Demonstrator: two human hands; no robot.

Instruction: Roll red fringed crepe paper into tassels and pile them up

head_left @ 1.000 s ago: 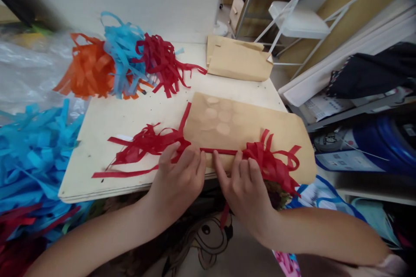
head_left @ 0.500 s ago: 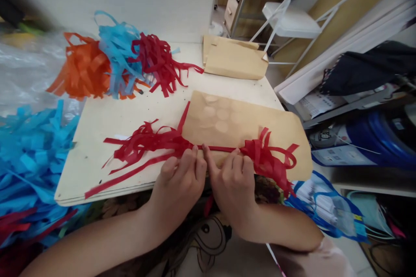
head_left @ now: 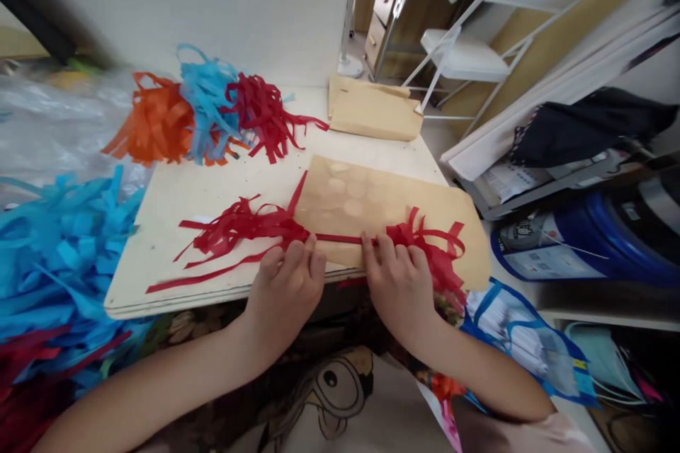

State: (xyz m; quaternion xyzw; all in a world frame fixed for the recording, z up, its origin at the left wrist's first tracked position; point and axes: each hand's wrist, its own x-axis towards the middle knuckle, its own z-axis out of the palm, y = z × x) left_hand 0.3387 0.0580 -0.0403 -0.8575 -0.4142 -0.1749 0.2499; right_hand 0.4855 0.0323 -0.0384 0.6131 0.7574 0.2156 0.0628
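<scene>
A bundle of red paper strips [head_left: 249, 226] lies across the near edge of a pale wooden board [head_left: 180, 191] and over a brown paper bag [head_left: 382, 205]. My left hand [head_left: 284, 283] pinches the bundle at its middle, fingers closed on the strips. My right hand [head_left: 401, 279] grips the same bundle further right, where a red tuft [head_left: 430, 244] spreads over the bag. A taut red band [head_left: 340, 238] runs between my two hands.
At the board's far side lie orange [head_left: 151, 124], blue [head_left: 207, 102] and red tassels [head_left: 263, 113] and a second paper bag [head_left: 372, 112]. A heap of blue strips [head_left: 53, 248] is on the left. A white folding chair [head_left: 467, 49] and blue bags [head_left: 579, 241] crowd the right.
My hands, close together half a second ago, have drawn apart along the red bundle, the right one sliding to the right. The view has shifted slightly.
</scene>
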